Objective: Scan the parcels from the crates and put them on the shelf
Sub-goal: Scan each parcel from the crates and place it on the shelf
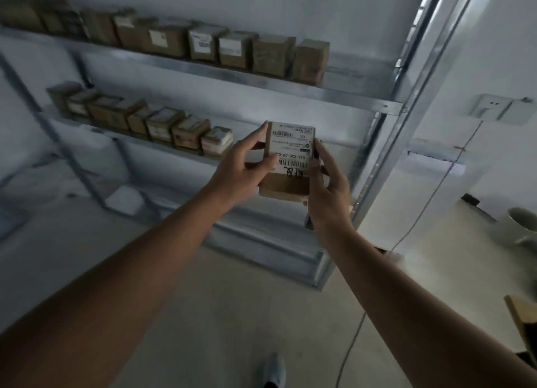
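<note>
Just beyond and to the left of my hands, a row of cardboard boxes point(151, 126) ends partway along the middle shelf point(186, 152). My left hand point(242, 167) grips the labelled parcel point(289, 159) by its left side; my right hand point(327, 190) grips the right side and seems to pinch a dark object too, perhaps the scanner. I'd set the parcel squarely beside the last box point(217, 141), label outward, releasing only once it rests flat.
</note>
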`<control>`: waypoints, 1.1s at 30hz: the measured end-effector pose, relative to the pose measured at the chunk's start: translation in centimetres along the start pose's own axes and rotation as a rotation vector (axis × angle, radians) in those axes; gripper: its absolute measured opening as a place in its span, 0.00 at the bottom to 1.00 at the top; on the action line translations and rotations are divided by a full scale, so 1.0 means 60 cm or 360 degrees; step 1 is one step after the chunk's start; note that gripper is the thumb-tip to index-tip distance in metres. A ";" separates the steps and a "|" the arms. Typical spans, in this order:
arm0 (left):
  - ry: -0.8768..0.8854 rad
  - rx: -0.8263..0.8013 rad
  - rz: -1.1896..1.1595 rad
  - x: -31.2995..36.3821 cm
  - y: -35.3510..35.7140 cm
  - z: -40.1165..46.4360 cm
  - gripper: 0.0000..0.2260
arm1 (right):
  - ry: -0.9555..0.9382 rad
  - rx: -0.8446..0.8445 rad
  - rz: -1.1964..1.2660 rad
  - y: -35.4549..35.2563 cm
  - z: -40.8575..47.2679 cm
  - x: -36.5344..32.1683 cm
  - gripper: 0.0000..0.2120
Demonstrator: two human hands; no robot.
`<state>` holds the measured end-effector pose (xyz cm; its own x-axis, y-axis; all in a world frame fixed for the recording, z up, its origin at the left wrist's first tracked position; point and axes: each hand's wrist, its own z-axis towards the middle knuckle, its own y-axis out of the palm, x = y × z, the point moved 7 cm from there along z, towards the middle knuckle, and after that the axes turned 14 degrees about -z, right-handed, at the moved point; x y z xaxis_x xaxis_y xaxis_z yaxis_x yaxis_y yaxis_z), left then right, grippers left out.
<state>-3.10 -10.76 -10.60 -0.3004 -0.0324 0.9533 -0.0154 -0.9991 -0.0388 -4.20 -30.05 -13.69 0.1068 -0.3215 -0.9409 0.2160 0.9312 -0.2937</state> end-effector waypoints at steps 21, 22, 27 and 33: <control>-0.0451 -0.0003 0.0134 -0.339 -0.236 0.377 0.39 | 0.0280 -0.0182 -0.0081 0.404 0.408 0.163 0.20; -0.0469 -0.0024 0.0122 -0.358 -0.243 0.391 0.38 | 0.0299 -0.0170 -0.0095 0.419 0.420 0.173 0.20; -0.0507 -0.0141 0.0063 -0.448 -0.290 0.464 0.37 | 0.0460 -0.0086 -0.0159 0.503 0.479 0.225 0.20; -0.0558 -0.0332 0.0207 -0.551 -0.346 0.549 0.32 | 0.0571 0.0062 -0.0270 0.592 0.538 0.284 0.20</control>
<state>38.56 10.21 -31.47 0.0293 -0.2008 0.9792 -0.2020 -0.9606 -0.1910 36.65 -7.98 -34.70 -0.2778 -0.3832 -0.8809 0.2389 0.8606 -0.4498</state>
